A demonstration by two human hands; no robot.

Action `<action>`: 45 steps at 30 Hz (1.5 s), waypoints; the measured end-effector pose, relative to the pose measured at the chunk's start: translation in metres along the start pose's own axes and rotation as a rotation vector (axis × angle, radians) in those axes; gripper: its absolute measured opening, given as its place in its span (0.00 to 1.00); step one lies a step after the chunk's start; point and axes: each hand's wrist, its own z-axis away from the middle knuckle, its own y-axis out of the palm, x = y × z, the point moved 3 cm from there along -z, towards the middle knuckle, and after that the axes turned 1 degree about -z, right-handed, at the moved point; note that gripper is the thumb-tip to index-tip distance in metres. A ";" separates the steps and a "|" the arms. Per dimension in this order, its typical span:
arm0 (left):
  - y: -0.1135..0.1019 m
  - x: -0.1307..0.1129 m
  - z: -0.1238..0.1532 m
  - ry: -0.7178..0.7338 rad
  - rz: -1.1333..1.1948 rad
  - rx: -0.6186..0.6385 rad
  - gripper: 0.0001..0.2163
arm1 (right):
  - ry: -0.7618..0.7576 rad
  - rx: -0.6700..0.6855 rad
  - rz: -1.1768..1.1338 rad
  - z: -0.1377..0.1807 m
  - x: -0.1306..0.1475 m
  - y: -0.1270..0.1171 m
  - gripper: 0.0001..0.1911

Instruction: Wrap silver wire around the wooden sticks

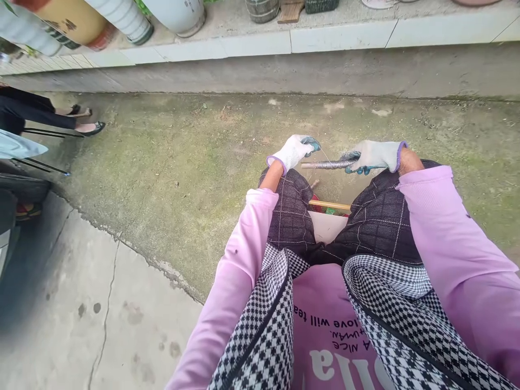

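Observation:
My right hand (371, 156), in a pale work glove with blue-green fingertips, is closed around a short stick (311, 165) held level above my knees. A silvery grey strand is wound along much of the stick; whether it is wire or thread I cannot tell. My left hand (293, 151), gloved alike, pinches the strand's thin free length (325, 154), which slants down to the winding. The stick's bare light end points left, below my left hand. Its other end is hidden in my right glove.
Between my knees are a yellowish bar (331, 205), a pale surface (327, 226) and some red and green items. Ahead runs a tiled ledge (252, 47) with several pots (179, 16). At the far left a person's legs (36, 111) show beside thin dark rods.

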 end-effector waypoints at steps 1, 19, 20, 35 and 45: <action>0.000 0.000 0.000 -0.004 0.018 0.003 0.04 | -0.028 0.020 -0.013 0.000 -0.001 0.001 0.14; 0.014 -0.009 0.016 -0.113 -0.121 0.247 0.05 | -0.124 -0.408 -0.319 -0.002 0.022 -0.011 0.24; 0.014 -0.011 0.018 -0.119 -0.122 0.248 0.05 | -0.088 -0.434 -0.242 -0.005 0.021 -0.011 0.22; 0.002 0.000 0.002 0.025 -0.174 0.017 0.04 | 0.096 -0.228 0.450 -0.021 0.014 -0.011 0.18; -0.005 0.010 -0.008 0.051 -0.145 -0.034 0.06 | 0.060 -0.086 0.101 -0.014 0.001 0.003 0.19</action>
